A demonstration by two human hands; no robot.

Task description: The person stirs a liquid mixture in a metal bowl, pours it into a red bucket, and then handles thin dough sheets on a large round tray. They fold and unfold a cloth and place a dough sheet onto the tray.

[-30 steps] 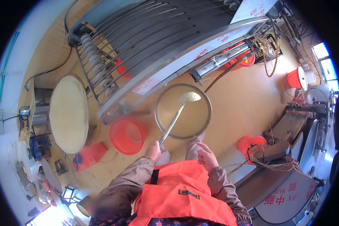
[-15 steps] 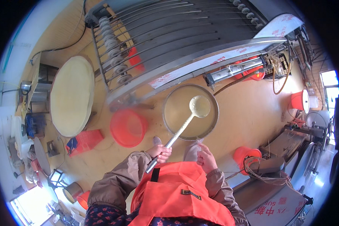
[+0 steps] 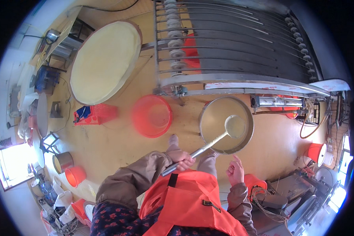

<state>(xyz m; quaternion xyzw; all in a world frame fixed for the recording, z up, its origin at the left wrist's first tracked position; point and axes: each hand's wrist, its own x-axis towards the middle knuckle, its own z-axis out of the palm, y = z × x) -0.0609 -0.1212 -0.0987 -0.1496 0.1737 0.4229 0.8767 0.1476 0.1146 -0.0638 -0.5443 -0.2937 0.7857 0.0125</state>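
My left hand [image 3: 182, 158] is closed around the metal handle of a long ladle [image 3: 208, 147]. The ladle's round bowl, coated with pale batter, overlaps the right part of a wide metal basin [image 3: 201, 125]; how high above it I cannot tell. Pale yellow liquid [image 3: 220, 114] lies inside the basin. To the right and nearer to me, my right hand [image 3: 235, 173] is empty, its index finger raised and the other fingers loosely bent. A red-orange apron [image 3: 188, 200] covers my front, below both hands.
Beyond the basin stands a machine with metal rods and a dark bed [image 3: 240, 51]. A red bucket [image 3: 152, 116] is left of the basin, with a red crate [image 3: 102, 114] further left. A large round pale-topped surface [image 3: 106, 63] stands far left. Coiled cables [image 3: 259, 192] lie at right.
My view has turned, and the machine, basin and bucket sit further right in it. The ladle stays in my left hand, its bowl shifting toward the basin's right side. My right hand remains empty.
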